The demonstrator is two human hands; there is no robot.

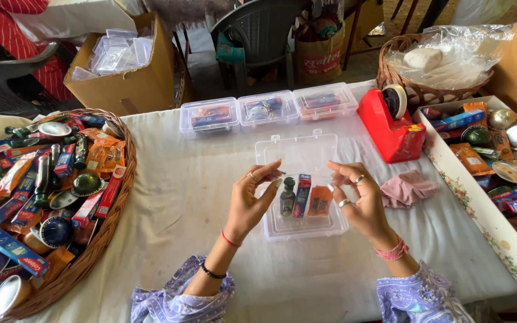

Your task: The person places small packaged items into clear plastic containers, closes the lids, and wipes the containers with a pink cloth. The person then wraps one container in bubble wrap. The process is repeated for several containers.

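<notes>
Left hand point(251, 200): raised over the left edge of the open clear box point(302, 224), fingers loosely curled and spread, fingertips near the lid point(297, 152); I cannot tell whether it pinches anything.
Right hand point(360, 200): at the box's right edge, thumb and forefinger close together near the lid's corner; whether they grip it is unclear.
Clear box: in the middle of the table, between the two hands, lid standing open toward 12 o'clock.
Inside the box: a small dark bottle point(287, 197) on the left, a blue and red carton point(301, 195) beside it, an orange packet point(319, 201) on the right.
Three shut boxes point(268, 109): in a row at 12 o'clock, filled.
Tape dispenser point(390, 128): red, at 1 o'clock from the open box.
Pink cloth point(408, 187): crumpled at 3 o'clock, just beside the right hand.
Wicker basket point(112, 227): at 9 o'clock, heaped with cartons, packets and little metal bowls.
Tray point(480, 209): at 3 o'clock by the table edge, holding more of the same.
Table point(181, 197): covered with a white cloth.
</notes>
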